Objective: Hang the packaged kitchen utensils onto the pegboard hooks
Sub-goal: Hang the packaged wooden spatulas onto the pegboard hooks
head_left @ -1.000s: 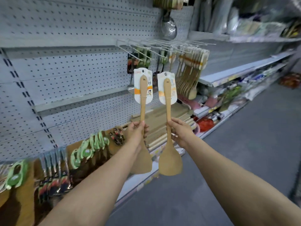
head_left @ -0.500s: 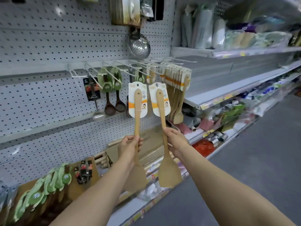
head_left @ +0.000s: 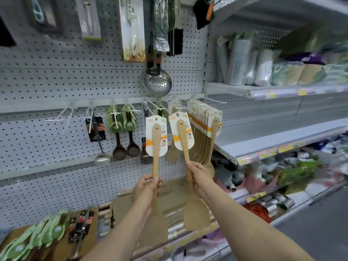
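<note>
Holds two pale wooden spatulas on white-and-orange backing cards, one per hand. With left hand curled round left spatula, upright, card at 12 o'clock. With right hand curled round right spatula, leaning toward 11, card just below white wire pegboard hooks. At 1 o'clock, matching hung spatulas, too packed to count.

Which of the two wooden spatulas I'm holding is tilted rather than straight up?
The right spatula, in your right hand: its handle leans up toward the left, while the left spatula in your left hand stands nearly vertical.
</note>
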Motion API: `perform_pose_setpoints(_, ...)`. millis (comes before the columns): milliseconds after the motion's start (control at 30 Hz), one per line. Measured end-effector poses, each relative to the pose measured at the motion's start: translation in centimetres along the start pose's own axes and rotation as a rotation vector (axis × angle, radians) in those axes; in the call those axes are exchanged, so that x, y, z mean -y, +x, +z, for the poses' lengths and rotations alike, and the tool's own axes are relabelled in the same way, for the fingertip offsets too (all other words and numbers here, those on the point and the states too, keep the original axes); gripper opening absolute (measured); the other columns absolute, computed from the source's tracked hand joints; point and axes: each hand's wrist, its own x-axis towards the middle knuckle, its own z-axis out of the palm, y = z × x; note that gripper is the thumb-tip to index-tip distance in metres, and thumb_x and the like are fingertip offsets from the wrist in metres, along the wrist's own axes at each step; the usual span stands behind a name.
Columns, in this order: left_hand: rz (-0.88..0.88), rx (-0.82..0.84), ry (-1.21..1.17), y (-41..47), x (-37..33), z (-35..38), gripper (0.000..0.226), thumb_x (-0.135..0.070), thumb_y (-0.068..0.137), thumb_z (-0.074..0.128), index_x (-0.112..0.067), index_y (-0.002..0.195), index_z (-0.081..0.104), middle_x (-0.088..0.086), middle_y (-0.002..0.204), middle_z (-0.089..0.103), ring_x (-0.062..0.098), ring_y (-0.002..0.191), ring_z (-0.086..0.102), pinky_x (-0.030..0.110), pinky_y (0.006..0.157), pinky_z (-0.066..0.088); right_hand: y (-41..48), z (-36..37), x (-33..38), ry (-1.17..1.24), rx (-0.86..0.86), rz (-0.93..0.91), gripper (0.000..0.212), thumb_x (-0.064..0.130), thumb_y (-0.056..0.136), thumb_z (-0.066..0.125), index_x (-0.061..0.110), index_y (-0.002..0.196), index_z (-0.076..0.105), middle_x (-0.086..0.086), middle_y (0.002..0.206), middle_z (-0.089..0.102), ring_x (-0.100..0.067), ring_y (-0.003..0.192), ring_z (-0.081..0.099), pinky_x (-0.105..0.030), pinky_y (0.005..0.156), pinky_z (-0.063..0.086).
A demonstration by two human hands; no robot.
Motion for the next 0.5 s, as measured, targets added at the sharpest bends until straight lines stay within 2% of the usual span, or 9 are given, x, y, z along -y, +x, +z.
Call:
perform_pose_setpoints(67, 0.017, 0.004, 0.008, 1.1, 0.4, 1.0, 0.012, -0.01, 0.094, 0.063, -0.009, 0.106, 0.066, 0.008, 0.096, 0.076, 0.019, 0.089, 0.068, 0.03, 0.078, 0.053, 1.3, -0.8, -0.2, 0.019, -0.013, -0.013, 0.012, 0.026, 0.096, 0.067, 0.016, 0.102, 0.074, -0.008, 0.092, 0.071, -0.024, 0.087, 0.063, -0.04, 0.085, 0.054)
perform_pose_setpoints(167, 0.03, 0.037, 0.013, 2.3, 1.3, 2.5, 0.012, -0.009, 0.093, 0.064, -0.006, 0.105, 0.067, 0.008, 0.097, 0.076, 0.022, 0.096, 0.068, 0.027, 0.076, 0.05, 2.5, -2.1, 0.2, 0.088, -0.035, -0.033, 0.015, 0.023, 0.097, 0.067, 0.012, 0.107, 0.072, -0.007, 0.088, 0.067, -0.021, 0.079, 0.06, -0.035, 0.073, 0.052)
perform_pose_setpoints(233, 0.033, 0.048, 0.028, 3.2, 1.8, 3.5, 0.013, -0.008, 0.092, 0.065, -0.006, 0.104, 0.067, 0.008, 0.097, 0.076, 0.023, 0.097, 0.068, 0.03, 0.084, 0.051, 3.8, -3.0, 0.3, 0.084, -0.063, -0.038, 0.015, 0.023, 0.096, 0.068, 0.013, 0.106, 0.073, -0.008, 0.093, 0.071, -0.023, 0.085, 0.064, -0.036, 0.078, 0.056)
perform_pose_setpoints(300, 0.03, 0.068, 0.029, 3.9, 2.2, 4.3, 0.013, -0.007, 0.091, 0.065, -0.005, 0.104, 0.067, 0.009, 0.097, 0.076, 0.024, 0.098, 0.068, 0.035, 0.093, 0.051, 5.1, -3.7, 0.3, 0.06, -0.087, -0.049, 0.013, 0.027, 0.092, 0.072, 0.017, 0.099, 0.078, -0.011, 0.101, 0.075, -0.028, 0.096, 0.068, -0.044, 0.091, 0.058)
perform_pose_setpoints(367, 0.016, 0.086, 0.018, 4.4, 2.6, 5.1, 0.013, -0.005, 0.091, 0.065, -0.005, 0.104, 0.067, 0.009, 0.097, 0.076, 0.024, 0.098, 0.068, 0.034, 0.092, 0.052, 6.3, -4.2, 0.2, 0.039, -0.107, -0.036, 0.009, 0.029, 0.089, 0.076, 0.022, 0.091, 0.08, -0.011, 0.103, 0.076, -0.032, 0.102, 0.068, -0.05, 0.096, 0.056)
perform_pose_setpoints(500, 0.011, 0.085, 0.017, 5.6, 3.3, 5.6, 0.012, -0.004, 0.091, 0.065, -0.007, 0.103, 0.066, 0.008, 0.095, 0.077, 0.025, 0.099, 0.069, 0.033, 0.091, 0.051, 7.9, -4.4, -0.3, 0.057, -0.107, -0.007, 0.009, 0.026, 0.09, 0.075, 0.019, 0.093, 0.079, -0.012, 0.1, 0.074, -0.028, 0.092, 0.065, -0.049, 0.094, 0.055)
